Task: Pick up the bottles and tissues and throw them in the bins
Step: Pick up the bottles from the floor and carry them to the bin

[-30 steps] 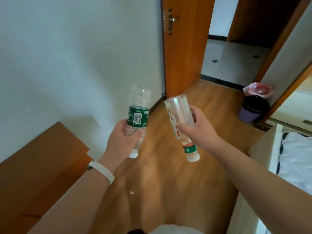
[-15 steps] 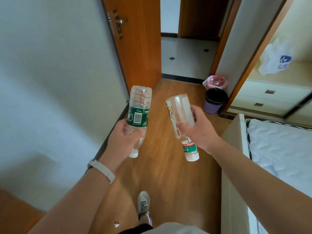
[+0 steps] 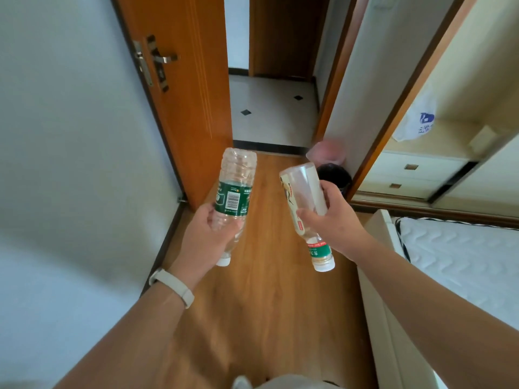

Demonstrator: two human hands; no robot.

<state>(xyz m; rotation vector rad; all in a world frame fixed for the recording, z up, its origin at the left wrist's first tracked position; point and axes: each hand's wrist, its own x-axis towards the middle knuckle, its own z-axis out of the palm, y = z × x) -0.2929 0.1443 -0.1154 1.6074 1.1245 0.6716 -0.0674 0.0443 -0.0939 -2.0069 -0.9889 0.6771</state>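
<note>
One green-label bottle (image 3: 234, 197) fills left fingers (image 3: 210, 220), clear bottle (image 3: 302, 186) right fingers (image 3: 311, 217).

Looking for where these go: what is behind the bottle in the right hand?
A dark bin stands on the wooden floor, a pink bag just beyond it. The bottle and right hand cover its lower part; its contents cannot be seen.

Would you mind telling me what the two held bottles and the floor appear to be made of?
The green-label bottle: clear thin plastic, ribbed and see-through. The cream-label bottle: clear, smooth, glossy; probably plastic, glass not excluded. The floor: wood or wood-look laminate, with grain, plank seams, mild sheen.
</note>
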